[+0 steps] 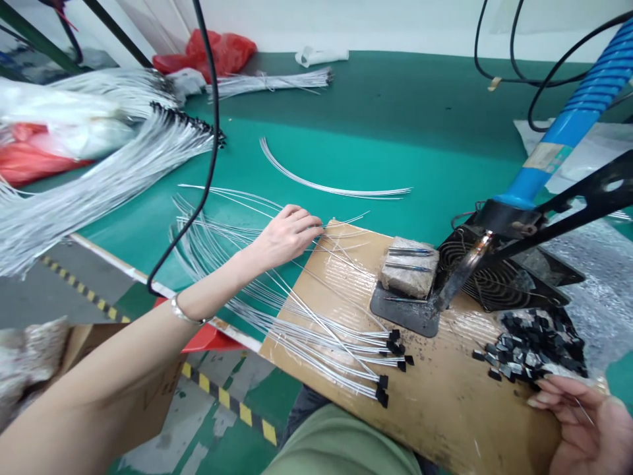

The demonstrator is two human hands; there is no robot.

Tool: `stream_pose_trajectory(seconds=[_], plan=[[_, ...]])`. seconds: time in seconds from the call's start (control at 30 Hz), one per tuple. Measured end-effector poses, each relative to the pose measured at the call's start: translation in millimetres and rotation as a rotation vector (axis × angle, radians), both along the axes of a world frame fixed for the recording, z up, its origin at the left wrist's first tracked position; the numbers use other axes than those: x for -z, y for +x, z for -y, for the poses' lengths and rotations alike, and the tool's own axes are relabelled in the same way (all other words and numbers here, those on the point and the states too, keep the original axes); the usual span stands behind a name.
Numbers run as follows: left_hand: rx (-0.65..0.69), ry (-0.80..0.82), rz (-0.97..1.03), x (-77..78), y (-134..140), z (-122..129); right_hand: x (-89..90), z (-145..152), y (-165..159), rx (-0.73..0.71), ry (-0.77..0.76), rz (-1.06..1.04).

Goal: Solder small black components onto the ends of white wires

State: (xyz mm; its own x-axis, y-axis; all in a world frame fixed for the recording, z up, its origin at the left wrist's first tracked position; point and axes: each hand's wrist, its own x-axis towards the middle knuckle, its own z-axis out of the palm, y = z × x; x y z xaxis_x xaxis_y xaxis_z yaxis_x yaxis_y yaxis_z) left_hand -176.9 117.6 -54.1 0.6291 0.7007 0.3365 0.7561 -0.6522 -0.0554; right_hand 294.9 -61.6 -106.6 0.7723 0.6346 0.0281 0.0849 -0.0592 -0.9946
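Green cloth [341, 442] closest to us, at the lower edge, tucked by a brown board [435, 409]. Our right hand [586, 422], lower right, has its fingers bent, the fingertips at the near edge of a pile of small black pieces [529, 346]. A thin shiny line crosses the fingers; we cannot tell whether it is gripped, nor whether a piece is pinched.

On the board we note white wires [306, 330] lying in a loose fan, black ends [382, 390] toward the right, opposite ends trailing left onto the green work surface [356, 145]. Our left hand [291, 231], bracelet [185, 311] at the wrist, is over those trailing wires, fingers curled, fingertips among a few strands near the board's far corner; whether they close on one we cannot tell.

Mid-field: a pale block [409, 284] on a dark plate, thin metal rods on top, a blue-handled tool [568, 145] slanting down beside it, then a black fan [482, 270]. Beyond our left hand, a curved bunch of wires [316, 183]. Farther left, a thick wire bundle [113, 171]; at the back, red plastic [222, 53].
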Motion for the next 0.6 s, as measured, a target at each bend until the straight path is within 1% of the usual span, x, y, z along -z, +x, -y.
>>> stream_pose_trajectory(seconds=[0.1, 0.17, 0.27, 0.33, 0.43, 0.53, 0.6], plan=[[0.018, -0.02, -0.013, 1.8, 2.4, -4.8, 15.5, -3.7, 22.1, -0.003, -0.051, -0.021], [0.019, -0.019, -0.006, 2.2, 2.0, -7.2, 20.7, -4.4, 29.5, -0.014, -0.058, -0.014], [-0.023, 0.033, 0.035, -1.3, -3.7, -10.7, 20.1, -3.7, 28.1, 0.001, -0.079, -0.027], [-0.076, 0.098, 0.083, -6.8, -9.7, -13.2, 17.3, -2.8, 23.4, 0.022, -0.089, -0.03], [-0.14, 0.188, 0.153, -17.8, -16.2, -15.4, 15.2, -1.4, 19.5, 0.011, -0.1, -0.021], [-0.161, 0.242, 0.192, -28.1, -13.0, -11.0, 16.6, 0.3, 21.7, -0.022, -0.103, -0.043], [-0.162, 0.26, 0.203, -32.7, -5.0, -1.8, 16.6, 1.9, 22.7, -0.017, -0.088, -0.041]])
